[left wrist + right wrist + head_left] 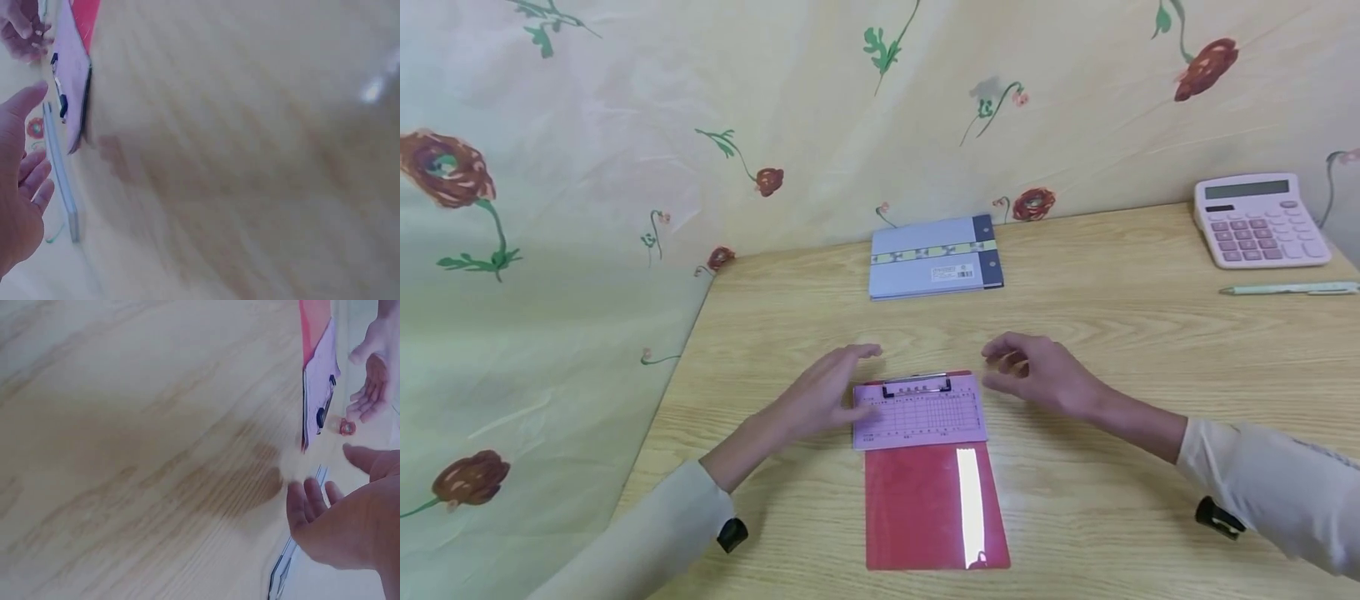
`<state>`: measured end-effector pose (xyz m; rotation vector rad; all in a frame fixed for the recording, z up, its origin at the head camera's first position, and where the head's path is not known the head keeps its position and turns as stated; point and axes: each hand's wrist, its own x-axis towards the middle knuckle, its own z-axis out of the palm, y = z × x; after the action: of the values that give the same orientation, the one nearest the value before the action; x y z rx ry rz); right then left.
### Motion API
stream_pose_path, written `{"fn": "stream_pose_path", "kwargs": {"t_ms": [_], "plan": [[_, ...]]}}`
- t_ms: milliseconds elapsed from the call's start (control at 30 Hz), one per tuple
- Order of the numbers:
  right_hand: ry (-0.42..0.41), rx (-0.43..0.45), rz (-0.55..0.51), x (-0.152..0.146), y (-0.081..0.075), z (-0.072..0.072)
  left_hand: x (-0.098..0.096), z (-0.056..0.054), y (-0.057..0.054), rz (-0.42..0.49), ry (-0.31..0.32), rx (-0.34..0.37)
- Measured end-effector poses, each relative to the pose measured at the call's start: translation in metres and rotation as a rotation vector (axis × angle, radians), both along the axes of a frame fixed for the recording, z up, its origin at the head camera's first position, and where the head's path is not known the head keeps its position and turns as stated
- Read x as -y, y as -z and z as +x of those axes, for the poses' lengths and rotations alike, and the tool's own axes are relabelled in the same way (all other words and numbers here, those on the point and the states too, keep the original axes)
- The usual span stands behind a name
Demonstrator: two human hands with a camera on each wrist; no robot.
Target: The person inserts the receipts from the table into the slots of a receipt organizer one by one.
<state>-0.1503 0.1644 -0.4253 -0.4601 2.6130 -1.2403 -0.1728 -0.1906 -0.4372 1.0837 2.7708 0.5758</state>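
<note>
A red clipboard lies on the table, and its metal clip holds a pad of pink printed forms across the upper half. My left hand hovers at the pad's left edge, its thumb overlapping the pad in the head view and its fingers spread apart. On the other side, my right hand is just off the pad's upper right corner, fingers loosely bent with nothing between them. Both wrist views show the hands facing each other across the clipboard, with a gap beside the pink pad.
Behind the clipboard lies a light blue binder with a dark spine, close to the flower-patterned cloth. A pink calculator sits at the far right, with a pale green pen in front of it on the wooden table.
</note>
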Motion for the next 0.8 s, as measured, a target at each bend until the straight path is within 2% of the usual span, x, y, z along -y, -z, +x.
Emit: {"fn": "stream_pose_path", "kwargs": {"t_ms": [167, 267, 433, 600, 800], "plan": [[-0.081, -0.049, 0.030, 0.000, 0.004, 0.007, 0.009, 0.015, 0.007, 0.031, 0.006, 0.102], [-0.123, -0.070, 0.036, 0.001, 0.007, 0.011, 0.011, 0.023, 0.010, 0.044, 0.031, 0.131], [-0.182, -0.099, 0.036, 0.002, 0.013, 0.017, 0.014, 0.033, 0.016, 0.025, 0.047, 0.114], [-0.209, -0.079, 0.014, 0.002, 0.022, 0.022, 0.016, 0.042, 0.020, 0.010, 0.037, 0.084], [-0.241, -0.085, -0.015, 0.000, 0.031, 0.026, 0.019, 0.046, 0.026, 0.011, 0.034, 0.072]]}}
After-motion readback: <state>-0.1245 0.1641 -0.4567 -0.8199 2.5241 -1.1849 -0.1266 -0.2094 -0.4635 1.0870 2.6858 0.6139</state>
